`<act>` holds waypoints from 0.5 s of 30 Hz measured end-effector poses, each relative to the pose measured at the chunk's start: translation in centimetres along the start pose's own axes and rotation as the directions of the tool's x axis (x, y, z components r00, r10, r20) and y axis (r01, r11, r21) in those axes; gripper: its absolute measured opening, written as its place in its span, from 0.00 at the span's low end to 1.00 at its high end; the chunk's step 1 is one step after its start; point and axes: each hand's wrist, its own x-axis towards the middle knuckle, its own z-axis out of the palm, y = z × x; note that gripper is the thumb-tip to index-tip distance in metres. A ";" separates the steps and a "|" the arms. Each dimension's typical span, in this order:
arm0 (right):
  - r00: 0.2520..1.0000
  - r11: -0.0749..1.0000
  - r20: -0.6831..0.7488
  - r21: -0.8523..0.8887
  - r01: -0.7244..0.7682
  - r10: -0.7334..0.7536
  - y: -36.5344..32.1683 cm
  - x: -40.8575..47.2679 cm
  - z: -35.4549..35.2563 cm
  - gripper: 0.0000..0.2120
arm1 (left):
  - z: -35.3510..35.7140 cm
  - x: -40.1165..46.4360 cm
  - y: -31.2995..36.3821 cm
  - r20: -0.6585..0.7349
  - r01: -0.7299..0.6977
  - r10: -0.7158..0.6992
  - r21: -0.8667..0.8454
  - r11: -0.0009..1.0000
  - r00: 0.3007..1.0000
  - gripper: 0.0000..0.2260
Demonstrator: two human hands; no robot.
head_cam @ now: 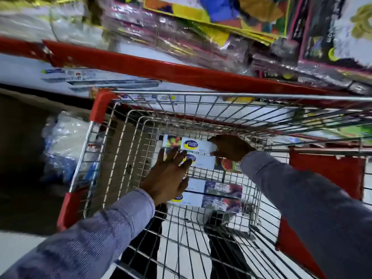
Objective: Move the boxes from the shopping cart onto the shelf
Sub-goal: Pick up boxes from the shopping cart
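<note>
Two hands [169, 174] [229, 147] partly hide boxes [201, 144] in cart [100, 109]; shelf [161, 67] blurred.

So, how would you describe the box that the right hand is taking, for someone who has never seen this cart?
Look into the wire shopping cart with red corners, at the four long white boxes lying on its floor. The farthest box from the person, nearest the shelf, is the one. The right hand grips its right end, and its fruit picture is at the left end, unlike the second box.
</note>
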 end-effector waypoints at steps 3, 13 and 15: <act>0.999 1.000 -0.024 -0.008 -0.024 0.024 0.7 0.2 -0.8 0.27 | 0.8 1.6 0.4 -0.006 -0.090 0.090 0.028 0.996 0.996 0.22; 0.968 0.997 -0.252 -0.070 -0.022 0.004 2.4 -4.1 -0.3 0.33 | 3.1 7.8 2.3 0.127 -0.051 0.030 0.166 0.985 0.991 0.31; 0.949 0.998 -0.316 -0.068 -0.005 -0.017 2.0 -5.4 -0.7 0.33 | 2.8 8.0 2.5 0.132 -0.041 0.019 0.163 0.986 0.991 0.29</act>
